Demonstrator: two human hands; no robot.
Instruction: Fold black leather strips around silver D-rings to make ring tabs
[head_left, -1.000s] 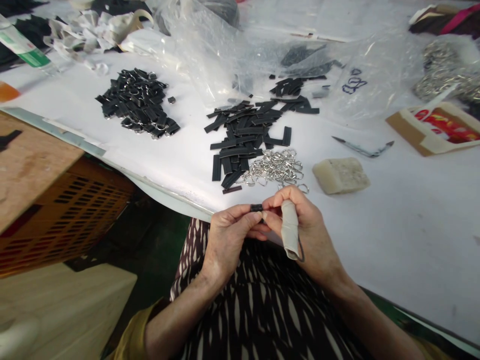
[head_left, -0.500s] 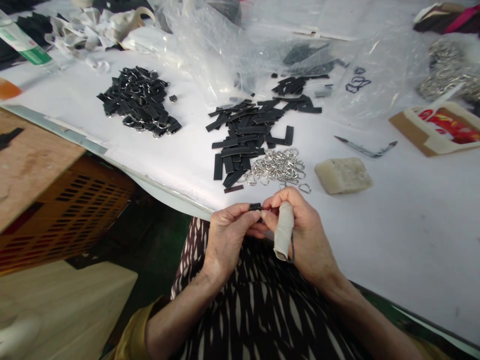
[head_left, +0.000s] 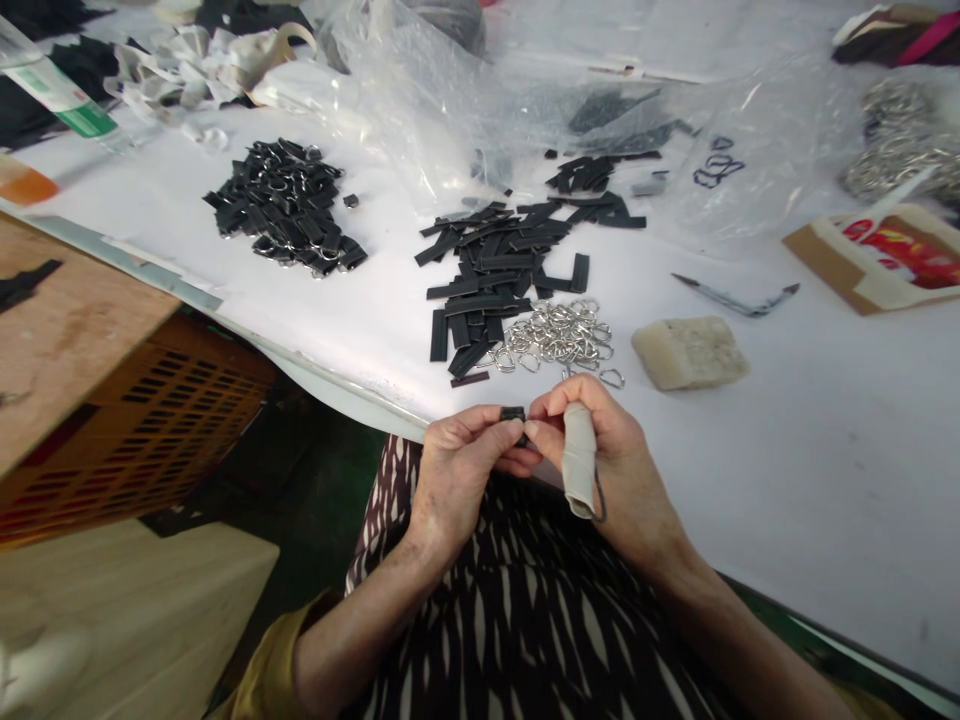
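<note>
At the table's near edge, my left hand (head_left: pixel 457 475) pinches a short black strip (head_left: pixel 513 413) between thumb and fingers. The strip looks folded. My right hand (head_left: pixel 619 465) is closed at the strip's right end, its thumb and fingertip pressed together there. A beige finger cover (head_left: pixel 579 460) with a dark cord sits on one of its fingers. Whether a metal ring is inside the fold is hidden by my fingers. Just beyond my hands lie a heap of silver D-rings (head_left: pixel 562 335) and a pile of loose black strips (head_left: pixel 495 260).
Strips fitted with rings form a heap (head_left: pixel 281 205) at left. To the right are a pale block (head_left: pixel 690 352), a pointed metal tool (head_left: pixel 735 297) and an open carton (head_left: pixel 874 260). Clear plastic bags (head_left: pixel 420 110) lie behind. An orange crate (head_left: pixel 172 420) stands below left.
My right thumb and the covered finger have shifted slightly right, and the finger cover stands more upright. My left hand keeps its pinch on the strip. The view has moved slightly.
</note>
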